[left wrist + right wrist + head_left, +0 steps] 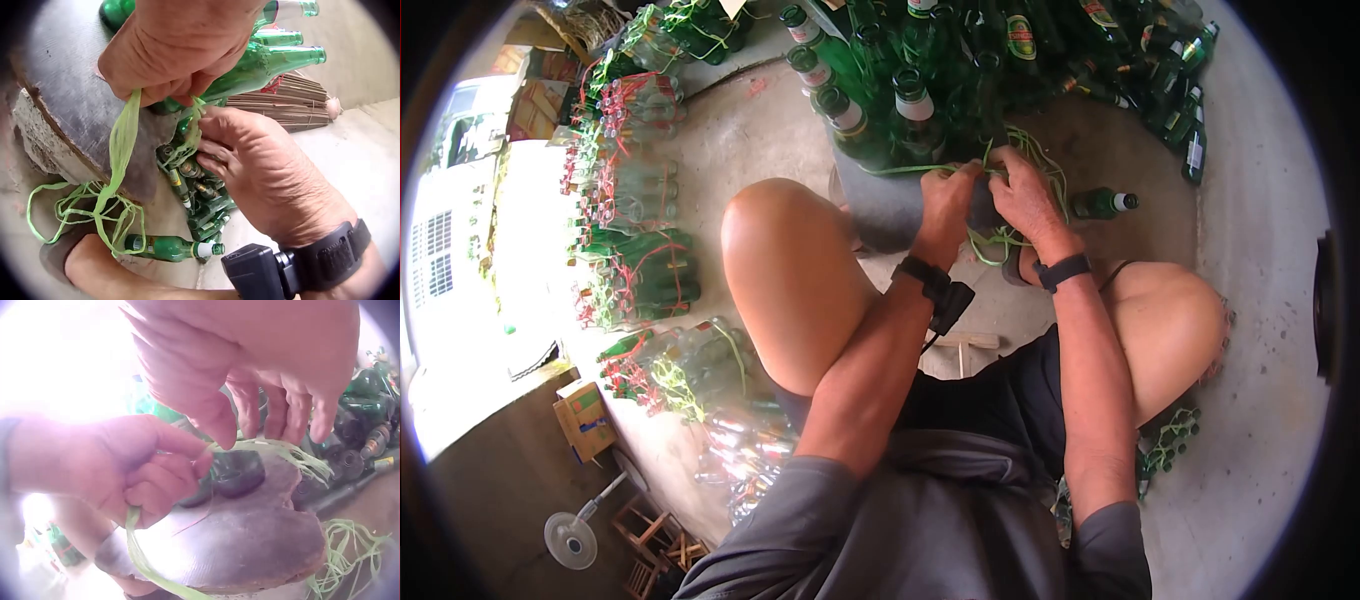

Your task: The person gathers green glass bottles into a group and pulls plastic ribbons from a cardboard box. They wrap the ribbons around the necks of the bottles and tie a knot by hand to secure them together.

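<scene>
Green plastic twine [920, 168] runs along the near side of a group of upright green bottles [915, 110] on a dark slab [880, 205]. My left hand [948, 205] grips the twine in curled fingers; in the right wrist view a length of it [140, 556] hangs below that fist. Close beside it, my right hand [1028, 195] pinches the twine's other part between thumb and fingers, and a frayed end [312, 465] sticks out past them. Loose twine [103, 206] dangles over the slab's edge in the left wrist view.
A green bottle [1105, 203] lies on the floor right of the slab. More bottles [1185, 100] lie piled at the back right. Tied bundles of bottles [645, 190] line the left side. A fan [572, 540] stands at the lower left.
</scene>
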Demonstrator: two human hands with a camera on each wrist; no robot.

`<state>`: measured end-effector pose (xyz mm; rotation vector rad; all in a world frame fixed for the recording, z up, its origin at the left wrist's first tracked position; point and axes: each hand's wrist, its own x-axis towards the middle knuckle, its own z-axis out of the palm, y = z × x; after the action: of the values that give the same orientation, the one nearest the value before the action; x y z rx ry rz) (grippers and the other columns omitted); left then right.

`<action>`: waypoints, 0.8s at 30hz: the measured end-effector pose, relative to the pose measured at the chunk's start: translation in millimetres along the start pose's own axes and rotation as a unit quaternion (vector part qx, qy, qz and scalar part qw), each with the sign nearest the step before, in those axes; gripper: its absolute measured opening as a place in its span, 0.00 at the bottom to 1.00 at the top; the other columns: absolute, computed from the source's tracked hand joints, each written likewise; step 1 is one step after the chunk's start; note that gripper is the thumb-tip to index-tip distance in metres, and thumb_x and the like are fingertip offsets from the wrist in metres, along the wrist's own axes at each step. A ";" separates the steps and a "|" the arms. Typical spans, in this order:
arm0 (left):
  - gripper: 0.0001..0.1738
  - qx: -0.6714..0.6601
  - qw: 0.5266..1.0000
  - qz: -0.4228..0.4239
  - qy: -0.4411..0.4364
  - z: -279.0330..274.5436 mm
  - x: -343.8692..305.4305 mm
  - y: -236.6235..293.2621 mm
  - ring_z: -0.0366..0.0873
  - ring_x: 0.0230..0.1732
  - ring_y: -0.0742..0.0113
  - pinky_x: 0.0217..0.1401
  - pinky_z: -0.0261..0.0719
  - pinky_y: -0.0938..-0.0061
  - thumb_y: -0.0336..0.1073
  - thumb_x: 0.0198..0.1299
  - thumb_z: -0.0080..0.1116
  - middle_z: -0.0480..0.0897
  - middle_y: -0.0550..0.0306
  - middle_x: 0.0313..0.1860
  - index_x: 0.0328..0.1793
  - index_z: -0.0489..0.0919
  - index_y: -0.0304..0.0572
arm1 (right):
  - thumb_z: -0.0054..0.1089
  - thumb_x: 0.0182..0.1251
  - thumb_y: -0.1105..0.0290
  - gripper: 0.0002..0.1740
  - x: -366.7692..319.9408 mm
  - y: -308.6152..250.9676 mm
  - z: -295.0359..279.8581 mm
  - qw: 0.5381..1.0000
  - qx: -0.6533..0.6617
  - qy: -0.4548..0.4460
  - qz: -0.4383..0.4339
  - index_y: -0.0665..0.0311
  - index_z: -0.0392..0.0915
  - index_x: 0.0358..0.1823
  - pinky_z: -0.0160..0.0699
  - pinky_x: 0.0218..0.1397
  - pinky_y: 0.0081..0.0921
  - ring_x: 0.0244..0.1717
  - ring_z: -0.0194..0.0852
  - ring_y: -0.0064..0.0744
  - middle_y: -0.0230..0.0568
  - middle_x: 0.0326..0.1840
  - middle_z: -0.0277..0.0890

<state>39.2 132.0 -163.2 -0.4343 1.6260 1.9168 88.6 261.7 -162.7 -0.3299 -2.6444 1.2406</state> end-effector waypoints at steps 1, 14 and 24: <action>0.14 -0.006 1.000 0.007 -0.005 -0.1 0.1 0.5 0.61 0.15 0.77 0.18 0.55 0.74 0.40 0.60 0.67 0.71 0.67 0.16 0.28 0.83 0.36 | 0.53 0.66 0.74 0.08 -0.6 2.3 4.0 1.000 0.015 -0.003 0.008 0.68 0.78 0.43 0.78 0.50 0.54 0.48 0.78 0.68 0.64 0.43 0.81; 0.14 -0.005 1.000 -0.010 -0.026 1.5 -3.7 14.7 0.57 0.15 0.78 0.18 0.49 0.74 0.40 0.64 0.67 0.67 0.70 0.17 0.31 0.81 0.38 | 0.52 0.69 0.68 0.11 13.5 3.7 -5.5 0.995 0.040 -0.064 0.071 0.69 0.79 0.36 0.77 0.42 0.57 0.40 0.77 0.71 0.64 0.34 0.79; 0.13 -0.094 0.995 -0.016 0.041 -1.9 -1.4 13.1 0.55 0.13 0.77 0.15 0.49 0.73 0.30 0.62 0.66 0.65 0.69 0.17 0.27 0.74 0.44 | 0.54 0.70 0.66 0.12 30.8 16.8 4.6 0.996 -0.084 -0.008 0.035 0.69 0.80 0.35 0.77 0.45 0.57 0.43 0.78 0.70 0.63 0.36 0.80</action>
<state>31.9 128.7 -152.4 -0.6201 1.4845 2.0602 59.9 277.5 -175.9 -0.4448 -2.7805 1.0449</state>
